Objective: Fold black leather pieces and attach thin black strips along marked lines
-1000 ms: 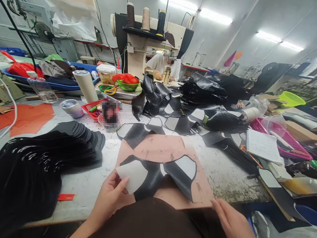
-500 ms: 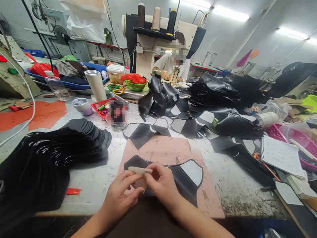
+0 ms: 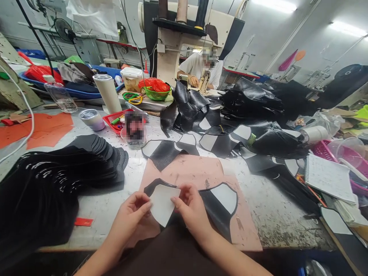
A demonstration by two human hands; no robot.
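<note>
Between my two hands is a white shield-shaped patch [image 3: 164, 203], face up and pointed at the bottom. My left hand [image 3: 134, 214] pinches its left edge between thumb and fingertips. At the right edge my right hand [image 3: 193, 212] holds it the same way. Below the patch lies a black leather piece [image 3: 214, 209] with a pale panel [image 3: 223, 198] at its right end; its middle is partly hidden by my hands and the patch. It rests on a pink sheet [image 3: 189, 168] spread on the table.
A tall pile of black cut pieces [image 3: 97, 165] stands at the left. Beyond the sheet lie more black-and-white pieces [image 3: 165, 151] and a leather heap [image 3: 192, 105]. A spiral notebook [image 3: 327, 176] is at the right. Across the table a person [image 3: 192, 67] sits behind a sewing machine [image 3: 169, 50].
The patch, earlier seen almost edge-on and bent between my fingers, is now turned flat toward me. My hands have moved apart to its opposite edges.
</note>
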